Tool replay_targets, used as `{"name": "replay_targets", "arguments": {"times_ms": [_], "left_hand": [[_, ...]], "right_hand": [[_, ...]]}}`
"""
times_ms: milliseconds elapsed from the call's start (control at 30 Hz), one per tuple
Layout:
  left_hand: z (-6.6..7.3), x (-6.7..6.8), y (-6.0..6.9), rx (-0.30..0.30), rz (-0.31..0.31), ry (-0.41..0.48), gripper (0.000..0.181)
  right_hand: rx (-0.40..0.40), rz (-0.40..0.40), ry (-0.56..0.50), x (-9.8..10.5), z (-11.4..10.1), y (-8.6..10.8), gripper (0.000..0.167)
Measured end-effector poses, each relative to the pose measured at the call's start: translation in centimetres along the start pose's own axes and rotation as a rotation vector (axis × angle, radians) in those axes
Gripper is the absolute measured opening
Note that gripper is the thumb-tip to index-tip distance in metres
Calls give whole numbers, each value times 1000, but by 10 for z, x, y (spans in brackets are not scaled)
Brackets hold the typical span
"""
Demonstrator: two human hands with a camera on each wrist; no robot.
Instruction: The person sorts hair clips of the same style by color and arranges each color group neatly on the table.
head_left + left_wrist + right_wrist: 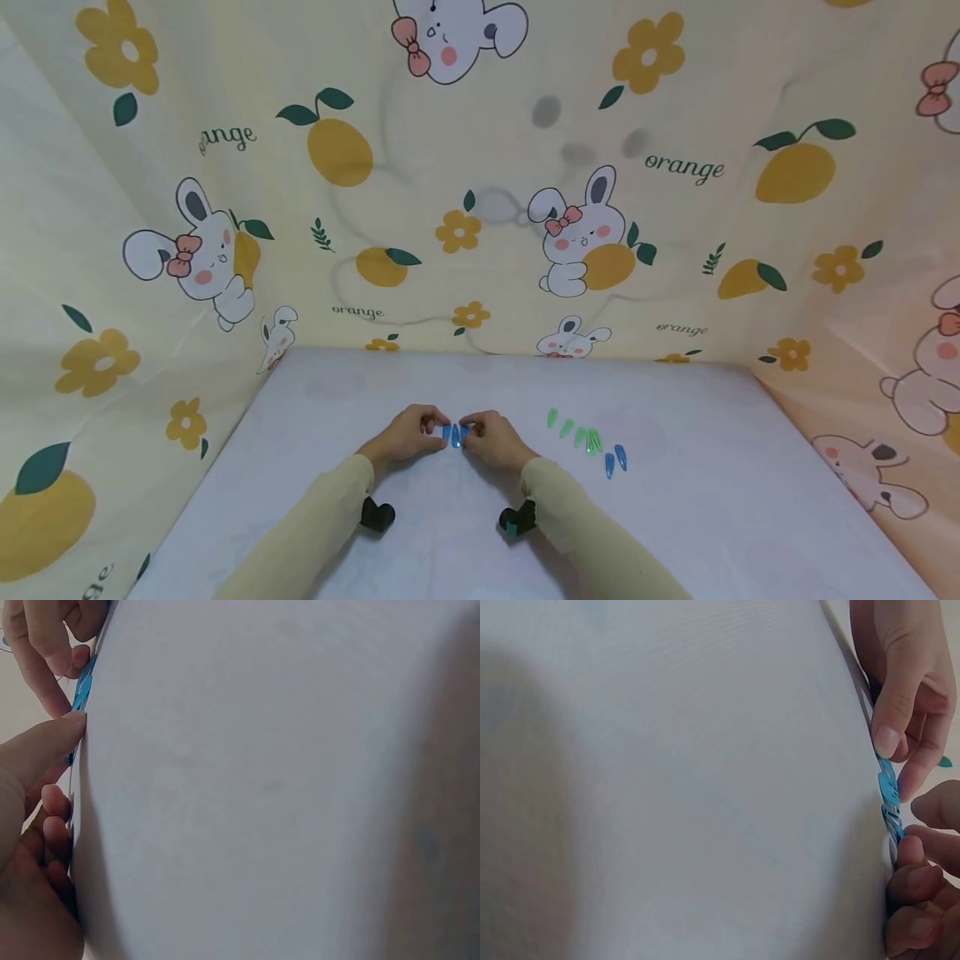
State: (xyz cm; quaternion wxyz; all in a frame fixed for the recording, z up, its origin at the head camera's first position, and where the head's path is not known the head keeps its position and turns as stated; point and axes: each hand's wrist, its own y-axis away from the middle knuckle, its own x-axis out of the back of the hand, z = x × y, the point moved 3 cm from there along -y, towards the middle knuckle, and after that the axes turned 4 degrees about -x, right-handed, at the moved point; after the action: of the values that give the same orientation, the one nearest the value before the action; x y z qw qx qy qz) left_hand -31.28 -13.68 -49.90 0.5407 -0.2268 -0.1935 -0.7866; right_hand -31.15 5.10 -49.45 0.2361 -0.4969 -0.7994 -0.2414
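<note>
Three blue snap hair clips stand side by side between the hands in the head view. My left hand [408, 432] pinches the left blue clip [446, 432] by its ends, between thumb and forefinger. The middle blue clip [455, 436] lies on the table between the fingertips. At the other side my right hand [497, 439] holds the right blue clip [465, 431], partly hidden by its fingers. Both wrist views show the blue clips edge-on, low at the table surface: the left wrist view at the clips [84, 684], the right wrist view at the clips [889, 789].
Right of the hands, several green hair clips [566, 428] lie in a slanting row on the white table [337, 550]. Two more blue clips [610, 466] lie just beyond them, nearer the front. A patterned cloth [420, 167] rises behind the table and along its sides.
</note>
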Motion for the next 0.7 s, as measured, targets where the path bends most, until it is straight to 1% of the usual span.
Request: {"name": "replay_targets", "arguments": {"times_ms": [133,200,333,400,500,567,700], "left_hand": [[1,0,1,-10,-1,4,31],[0,0,1,-8,-4,3,30],[-3,-2,-2,1,-14,-6,30],[-4,-2,-3,-9,-18,-12,31],[-5,-3,-4,-26,-21,-18,32],[-5,-2,-4,-26,-19,-17,32],[-6,-1,-4,6,-11,-17,32]], "right_hand": [[1,5,-5,1,0,1,37],[10,7,-15,1,1,1,38],[2,1,-45,5,5,3,37],[-7,-1,-54,7,7,3,37],[-20,-20,-81,10,10,3,39],[-26,-41,-108,12,10,4,40],[-29,-80,-137,17,9,6,42]]}}
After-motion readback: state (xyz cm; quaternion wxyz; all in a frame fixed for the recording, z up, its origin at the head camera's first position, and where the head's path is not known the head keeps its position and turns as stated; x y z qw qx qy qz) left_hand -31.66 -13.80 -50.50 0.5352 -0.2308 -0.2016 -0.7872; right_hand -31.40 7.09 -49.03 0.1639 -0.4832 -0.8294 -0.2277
